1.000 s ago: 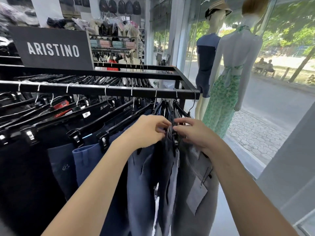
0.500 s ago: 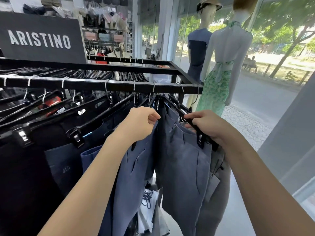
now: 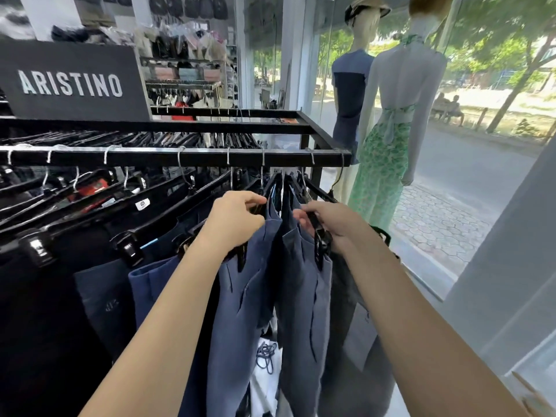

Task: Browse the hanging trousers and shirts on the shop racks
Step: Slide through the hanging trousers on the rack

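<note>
Gripping the top of a blue pair of trousers [image 3: 240, 296], the left hand [image 3: 234, 221] sits just left of centre, its fingers curled over the waistband and the black clip hanger there, knuckles up and thumb toward 3 o'clock. At about 3 o'clock from it, a narrow gap away, the right hand [image 3: 334, 221] has its fingers wrapped round the black clip hanger [image 3: 322, 239] of a second blue pair [image 3: 304, 296], fingertips pointing toward 9 o'clock. Both hands are clamped on what they hold and kept apart, so the two pairs spread open between them, with a dark gap running down from 12 to 6 o'clock.

Both pairs hang with their long axis vertical, waistbands at 12 o'clock and legs dropping toward 6 o'clock, out of the bottom of the view. Their hangers hook over the black rail [image 3: 180, 156] that runs across the picture from 9 to 3 o'clock above the hands. More dark trousers [image 3: 99, 296] hang in a row toward 9 o'clock of the left hand, and a grey pair [image 3: 355, 332] hangs behind the right forearm.

A black sign reading ARISTINO [image 3: 72, 82] stands on the rack at 10 o'clock. Two mannequins [image 3: 388, 121] stand by the window at 1 o'clock.
</note>
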{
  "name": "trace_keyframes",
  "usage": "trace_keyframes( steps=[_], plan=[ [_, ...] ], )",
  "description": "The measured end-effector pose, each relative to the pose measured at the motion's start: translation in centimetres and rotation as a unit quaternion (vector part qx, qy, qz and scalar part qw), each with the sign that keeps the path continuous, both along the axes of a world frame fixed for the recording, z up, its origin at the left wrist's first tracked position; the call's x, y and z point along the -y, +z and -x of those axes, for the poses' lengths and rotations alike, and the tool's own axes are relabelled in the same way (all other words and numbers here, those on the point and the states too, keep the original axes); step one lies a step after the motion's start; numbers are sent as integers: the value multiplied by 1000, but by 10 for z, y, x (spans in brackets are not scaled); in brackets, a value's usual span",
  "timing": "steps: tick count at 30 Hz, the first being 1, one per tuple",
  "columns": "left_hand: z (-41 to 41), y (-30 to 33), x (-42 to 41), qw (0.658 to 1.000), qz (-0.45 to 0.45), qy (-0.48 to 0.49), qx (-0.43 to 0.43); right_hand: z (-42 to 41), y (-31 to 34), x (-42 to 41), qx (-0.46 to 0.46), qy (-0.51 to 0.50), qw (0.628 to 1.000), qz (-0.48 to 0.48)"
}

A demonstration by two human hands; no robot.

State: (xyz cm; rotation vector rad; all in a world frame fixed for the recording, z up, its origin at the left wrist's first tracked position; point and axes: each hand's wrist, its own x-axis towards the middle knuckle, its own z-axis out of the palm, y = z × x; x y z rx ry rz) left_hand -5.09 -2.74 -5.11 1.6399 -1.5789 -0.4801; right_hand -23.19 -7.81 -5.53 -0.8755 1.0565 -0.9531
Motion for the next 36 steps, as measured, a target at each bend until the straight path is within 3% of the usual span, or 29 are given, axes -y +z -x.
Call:
trace_keyframes(
  steps=[3,8,11,18,21,24,26,29,32,36],
  plan=[
    [-1,-2,4,1000,-8,9,3,-3,3,6,83,35,995,-33],
    [-1,3,6,999,-24,19,31,-7,26,21,192,24,981,-9],
    [0,5,3,998,-21,15,52,-16,28,27,163,18,986,10],
    [3,4,-4,994,-2,1,113,-24,-24,23,93,-1,992,-83],
    [15,8,-15,965,-10,46,257,-19,-38,11,72,-4,993,-99],
    [28,-2,-20,928,84,58,358,-8,-46,-1,33,2,997,-76],
    [32,-16,-20,935,179,32,304,1,-46,-8,12,14,998,-61],
    [50,-36,-32,966,228,-26,120,15,-41,-20,-7,41,998,-48],
    [60,-53,-36,992,113,-31,-43,24,-35,-32,-32,75,996,-38],
    [48,-73,-32,999,45,-5,-28,39,-30,-44,-79,114,990,-22]
  ],
)
